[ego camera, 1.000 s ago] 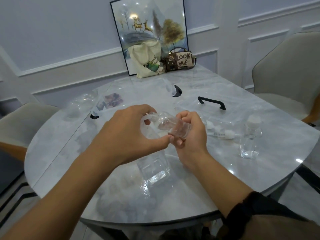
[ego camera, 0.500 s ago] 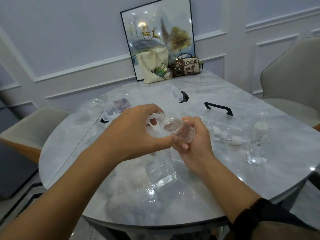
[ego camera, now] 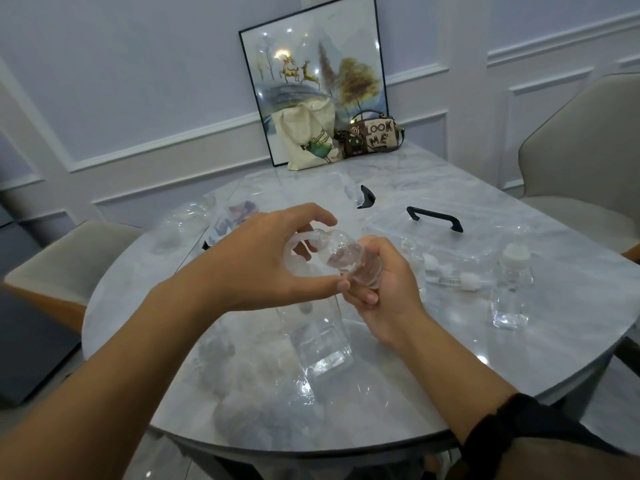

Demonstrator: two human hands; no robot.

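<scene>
The right hand [ego camera: 384,289] gripped the bottle [ego camera: 343,259]; the left hand's [ego camera: 256,268] fingers [ego camera: 311,214] pinched what seemed its cap [ego camera: 310,237]. A square, gentle twist would serve best.

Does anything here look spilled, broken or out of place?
Nothing spilled or broken. Only oddity: the framed picture stands on the table, leaning against the wall, rather than hanging.

The base of the small clear bottle [ego camera: 341,258] is buried in the curled fingers of the right hand [ego camera: 384,289]. The left hand [ego camera: 263,261], curled round the white top [ego camera: 303,237], covers most of it. The tall square container [ego camera: 322,344] loses its upper part behind both hands. The label [ego camera: 446,280] further right is too small to read, and the chair [ego camera: 588,150] is cut by the edge.
</scene>
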